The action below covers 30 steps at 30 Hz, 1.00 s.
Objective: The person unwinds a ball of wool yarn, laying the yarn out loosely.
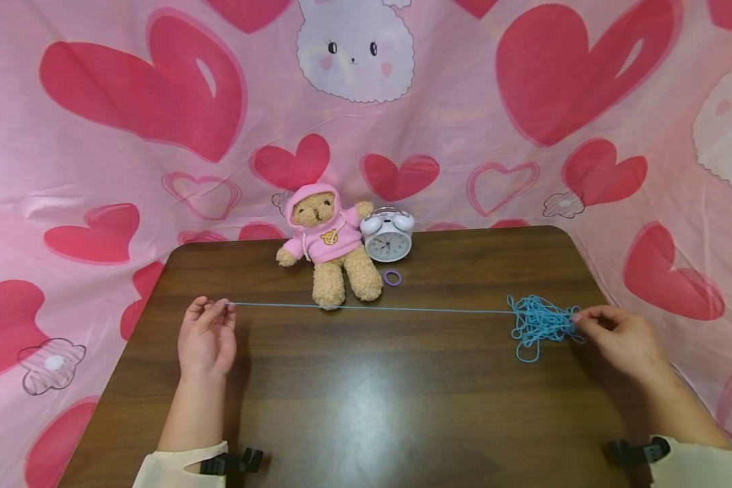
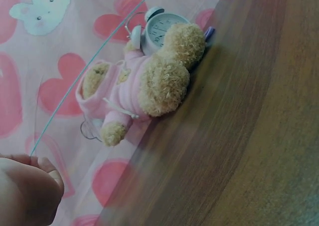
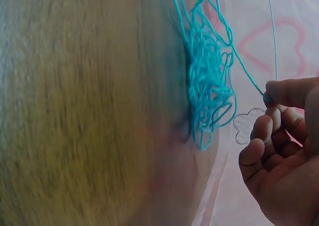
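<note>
A length of light blue yarn (image 1: 427, 310) stretches straight across the table between the two hands. My left hand (image 1: 207, 342) pinches its left end between thumb and fingers, above the table's left side. On the right, the rest of the yarn lies in a loose tangle of loops (image 1: 539, 322) on the tabletop. My right hand (image 1: 628, 344) pinches a strand beside that tangle with thumb and index finger. In the right wrist view, one strand runs from the tangle (image 3: 212, 81) to the fingertips (image 3: 271, 89), and a thin taut line rises from them.
A teddy bear (image 1: 335, 234) in a pink hoodie sits at the back of the brown table (image 1: 354, 407). Beside it are a white alarm clock (image 1: 388, 245) and a purple ring (image 1: 392, 285). A pink heart-patterned cloth (image 1: 451, 122) hangs behind and around the table.
</note>
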Motion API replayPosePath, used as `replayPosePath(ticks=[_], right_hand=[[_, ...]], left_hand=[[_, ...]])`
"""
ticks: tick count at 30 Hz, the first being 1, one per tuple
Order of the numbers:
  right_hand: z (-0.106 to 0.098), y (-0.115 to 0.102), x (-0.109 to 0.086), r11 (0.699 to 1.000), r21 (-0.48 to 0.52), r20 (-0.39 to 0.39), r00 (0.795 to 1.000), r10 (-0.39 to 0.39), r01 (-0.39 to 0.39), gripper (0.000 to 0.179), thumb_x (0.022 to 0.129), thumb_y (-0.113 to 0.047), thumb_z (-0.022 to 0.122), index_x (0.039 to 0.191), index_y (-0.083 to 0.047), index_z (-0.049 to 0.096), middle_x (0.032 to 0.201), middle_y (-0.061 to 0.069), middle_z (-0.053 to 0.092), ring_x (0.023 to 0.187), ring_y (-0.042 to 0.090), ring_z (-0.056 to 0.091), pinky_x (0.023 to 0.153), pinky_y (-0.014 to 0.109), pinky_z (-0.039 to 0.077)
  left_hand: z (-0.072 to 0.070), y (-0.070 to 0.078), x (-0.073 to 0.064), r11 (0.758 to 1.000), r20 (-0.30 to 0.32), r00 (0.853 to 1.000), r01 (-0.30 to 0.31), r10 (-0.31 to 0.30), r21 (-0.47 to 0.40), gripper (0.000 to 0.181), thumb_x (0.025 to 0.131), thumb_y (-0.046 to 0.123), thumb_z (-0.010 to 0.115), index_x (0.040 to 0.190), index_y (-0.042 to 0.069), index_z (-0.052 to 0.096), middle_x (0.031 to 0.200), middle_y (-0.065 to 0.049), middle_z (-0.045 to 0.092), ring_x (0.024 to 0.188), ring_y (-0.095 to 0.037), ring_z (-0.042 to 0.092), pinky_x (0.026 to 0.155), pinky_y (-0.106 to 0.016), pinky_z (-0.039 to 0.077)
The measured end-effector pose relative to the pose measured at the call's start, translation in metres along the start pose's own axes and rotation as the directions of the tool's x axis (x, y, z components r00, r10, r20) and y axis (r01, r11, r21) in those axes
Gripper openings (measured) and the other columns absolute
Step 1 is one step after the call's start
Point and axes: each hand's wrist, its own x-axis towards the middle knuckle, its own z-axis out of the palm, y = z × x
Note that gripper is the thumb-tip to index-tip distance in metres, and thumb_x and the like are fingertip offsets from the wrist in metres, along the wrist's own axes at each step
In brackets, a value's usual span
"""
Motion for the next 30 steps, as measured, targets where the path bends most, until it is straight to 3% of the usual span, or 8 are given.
replayPosePath(ticks=[4,9,11,18,23,30], right_hand=[[0.000,0.005,0.002,1.000,-0.012,0.011,1.000,0.029,-0.029,0.030,0.098,-0.032,0.070,0.105,-0.004,0.078,0.094,0.014,0.077,0.073,-0.015,0.045,0.060,0.019,0.042],[0.001,0.011,0.005,1.000,-0.001,-0.002,1.000,0.025,-0.025,0.029,0.098,-0.030,0.070,0.103,-0.003,0.078,0.080,-0.008,0.073,0.069,-0.009,0.048,0.057,0.020,0.042],[0.001,0.013,0.007,1.000,0.003,-0.003,1.000,0.027,-0.027,0.029,0.098,-0.030,0.070,0.103,-0.002,0.077,0.079,-0.010,0.072,0.068,-0.007,0.049,0.057,0.021,0.042],[0.001,0.018,0.011,0.997,-0.045,0.031,0.998,0.061,-0.060,0.035,0.100,-0.036,0.067,0.105,-0.003,0.076,0.095,0.016,0.076,0.075,-0.002,0.050,0.060,0.024,0.043],[0.004,0.023,0.016,0.996,-0.076,0.057,0.997,0.060,-0.056,0.035,0.099,-0.034,0.068,0.105,0.000,0.076,0.095,0.019,0.075,0.081,0.023,0.059,0.059,0.028,0.042],[0.006,0.033,0.021,0.993,-0.095,0.090,0.993,0.078,-0.069,0.038,0.100,-0.034,0.067,0.107,0.003,0.074,0.097,0.022,0.074,0.088,0.036,0.061,0.061,0.032,0.043]], left_hand=[[0.000,-0.001,0.000,1.000,-0.003,1.000,-0.001,0.001,0.009,0.023,0.096,-0.022,0.052,0.099,0.001,0.054,0.077,-0.009,0.055,0.075,-0.027,0.066,0.072,-0.033,0.057],[0.000,-0.001,-0.001,0.999,-0.017,1.000,0.007,-0.006,0.044,0.026,0.095,-0.023,0.055,0.100,0.003,0.053,0.077,-0.007,0.055,0.075,-0.026,0.067,0.073,-0.032,0.058],[0.000,-0.002,-0.002,0.998,-0.021,1.000,0.015,-0.014,0.055,0.028,0.093,-0.024,0.056,0.101,0.003,0.053,0.077,-0.006,0.055,0.075,-0.025,0.068,0.074,-0.032,0.059],[-0.002,-0.001,-0.003,0.997,-0.011,0.999,0.047,-0.046,0.065,0.027,0.094,-0.022,0.058,0.101,0.004,0.054,0.077,-0.007,0.059,0.076,-0.025,0.070,0.077,-0.032,0.061],[-0.004,0.000,-0.003,0.997,-0.007,0.998,0.062,-0.062,0.041,0.021,0.097,-0.017,0.057,0.100,0.004,0.055,0.081,-0.012,0.064,0.079,-0.026,0.071,0.080,-0.033,0.062],[-0.004,0.000,-0.001,0.997,-0.034,0.999,0.041,-0.039,0.058,0.028,0.092,-0.023,0.060,0.100,0.004,0.055,0.077,-0.007,0.059,0.075,-0.025,0.071,0.078,-0.033,0.062]])
